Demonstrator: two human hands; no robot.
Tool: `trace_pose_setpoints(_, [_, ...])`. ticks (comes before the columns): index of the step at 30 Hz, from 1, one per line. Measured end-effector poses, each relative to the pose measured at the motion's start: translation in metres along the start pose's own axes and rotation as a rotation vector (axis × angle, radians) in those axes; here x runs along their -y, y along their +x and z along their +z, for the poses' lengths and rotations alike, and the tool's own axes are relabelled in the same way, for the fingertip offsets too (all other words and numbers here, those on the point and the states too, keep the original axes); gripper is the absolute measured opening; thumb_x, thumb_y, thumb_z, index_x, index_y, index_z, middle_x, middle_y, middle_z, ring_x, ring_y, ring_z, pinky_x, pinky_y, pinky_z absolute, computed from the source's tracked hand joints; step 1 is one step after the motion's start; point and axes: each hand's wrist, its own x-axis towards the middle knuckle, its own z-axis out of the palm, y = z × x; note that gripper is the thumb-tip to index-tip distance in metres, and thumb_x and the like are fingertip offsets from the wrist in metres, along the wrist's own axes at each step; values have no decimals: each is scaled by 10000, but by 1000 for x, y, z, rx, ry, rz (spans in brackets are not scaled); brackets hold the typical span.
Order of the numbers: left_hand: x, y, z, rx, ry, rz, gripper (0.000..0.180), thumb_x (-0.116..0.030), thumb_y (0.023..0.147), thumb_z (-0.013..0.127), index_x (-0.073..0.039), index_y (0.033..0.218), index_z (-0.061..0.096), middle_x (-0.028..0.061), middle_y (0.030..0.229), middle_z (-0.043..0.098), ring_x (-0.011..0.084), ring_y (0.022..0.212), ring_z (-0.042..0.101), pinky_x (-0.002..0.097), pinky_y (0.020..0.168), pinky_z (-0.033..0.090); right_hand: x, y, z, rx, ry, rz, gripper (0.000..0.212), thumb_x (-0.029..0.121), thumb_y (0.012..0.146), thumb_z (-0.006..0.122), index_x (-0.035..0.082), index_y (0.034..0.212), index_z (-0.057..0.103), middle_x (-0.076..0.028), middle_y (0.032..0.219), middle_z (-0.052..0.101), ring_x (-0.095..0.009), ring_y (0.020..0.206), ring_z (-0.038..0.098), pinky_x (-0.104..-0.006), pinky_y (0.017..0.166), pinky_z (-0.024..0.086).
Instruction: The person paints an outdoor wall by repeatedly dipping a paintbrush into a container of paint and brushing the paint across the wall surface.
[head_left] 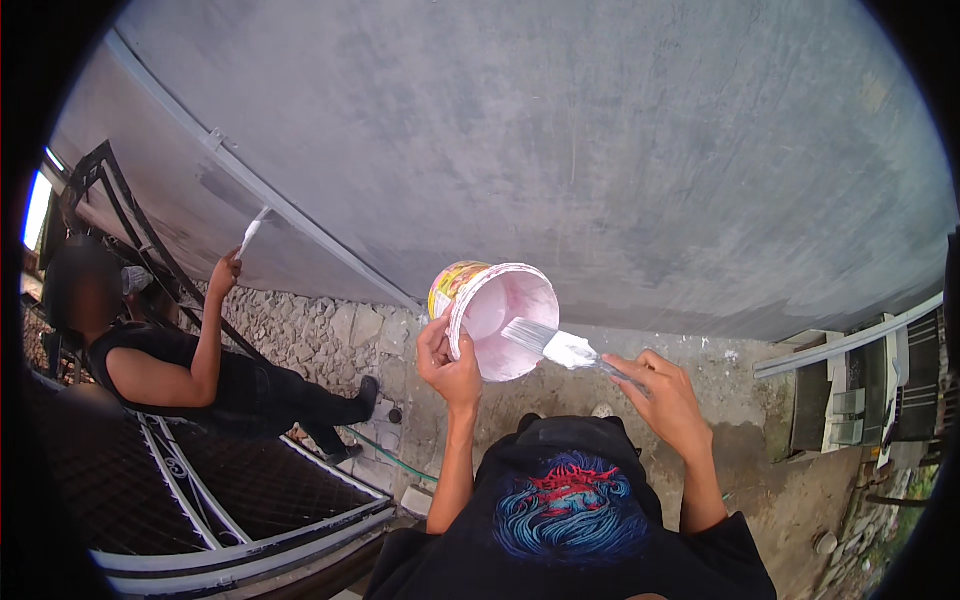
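Note:
My left hand [452, 368] grips the rim of a plastic paint bucket [541, 290], fingers outside and thumb over the edge. The bucket is tilted so its mouth faces me; its inside is smeared whitish pink, and a yellow and pink label shows on the outer left side. In my right hand [668, 395] is a paintbrush [568, 350], held by its handle. White paint coats the part near the handle, and the bristle tips lie in front of the bucket's mouth. Whether they touch the bucket's inside I cannot tell.
A grey wall [600, 150] rises ahead, with a pale pipe [290, 210] along it. To the left a co-worker [170, 365] in black holds another brush [253, 232] against the wall. Near them are a dark metal gate [200, 480], rough stonework [310, 335] and a green hose [395, 460].

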Motion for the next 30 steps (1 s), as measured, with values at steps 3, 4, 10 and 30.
trace_pose_setpoints(3, [-5,1,-10,54,-17,108,328,131,804,581,65,1120,523,284,1198,627,272,1064,663,345,910,526,22,5,40,-20,-273,-170,468,-1,778,632,110,1233,655,-120,855,535,-300,799,599,-407,688,502])
trace_pose_setpoints(4, [-1,1,-14,100,15,181,329,125,790,592,54,1106,535,279,1187,635,276,1064,663,349,907,527,33,9,52,-13,-329,-159,534,-20,742,599,117,1257,636,-125,896,531,-298,856,601,-406,711,511])
trace_pose_setpoints(10, [0,-10,-27,136,140,436,329,92,711,670,-40,984,542,239,1085,697,222,735,617,307,664,507,62,22,89,-39,-395,-75,515,-28,758,576,143,1237,656,-114,880,533,-298,861,589,-415,707,504])
trace_pose_setpoints(30, [38,-30,-31,-144,57,-286,167,36,906,595,11,1040,498,194,1128,635,209,1001,621,298,846,501,-36,-61,96,-21,630,478,336,318,967,612,4,1076,668,-40,725,595,-129,648,537,-296,620,446])
